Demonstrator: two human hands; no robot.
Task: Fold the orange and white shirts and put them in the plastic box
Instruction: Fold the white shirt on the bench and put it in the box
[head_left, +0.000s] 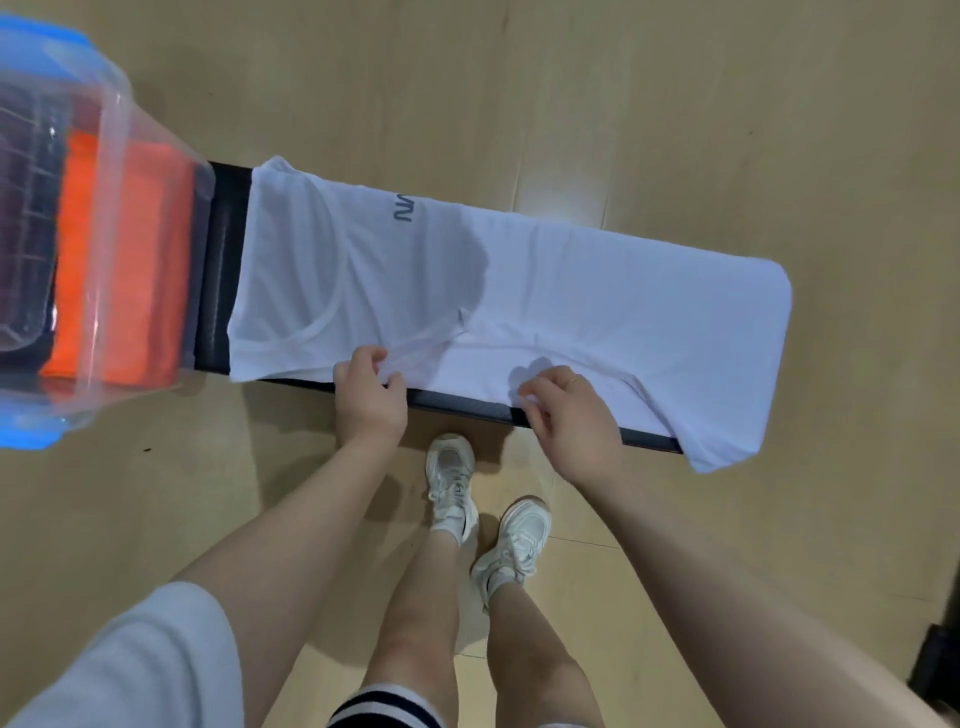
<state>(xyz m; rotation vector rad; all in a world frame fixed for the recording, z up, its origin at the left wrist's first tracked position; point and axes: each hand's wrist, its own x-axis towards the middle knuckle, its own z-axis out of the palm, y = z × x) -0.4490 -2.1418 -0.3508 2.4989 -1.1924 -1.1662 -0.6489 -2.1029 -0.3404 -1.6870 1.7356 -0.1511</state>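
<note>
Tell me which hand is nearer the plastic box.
Left. The left hand pinches the white shirt closer to the plastic box; the right hand grips it farther along the bench.

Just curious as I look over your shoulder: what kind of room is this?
Hard to say for sure; probably a plain indoor room, not a laundry. There is a bare wood-look floor, a narrow black padded bench used as a folding surface, and a clear plastic box of clothes.

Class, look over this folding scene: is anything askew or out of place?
Yes. The white shirt overhangs the black bench at its right end, its corner drooping past the edge, and it lies creased near the left hand and right hand.
</note>
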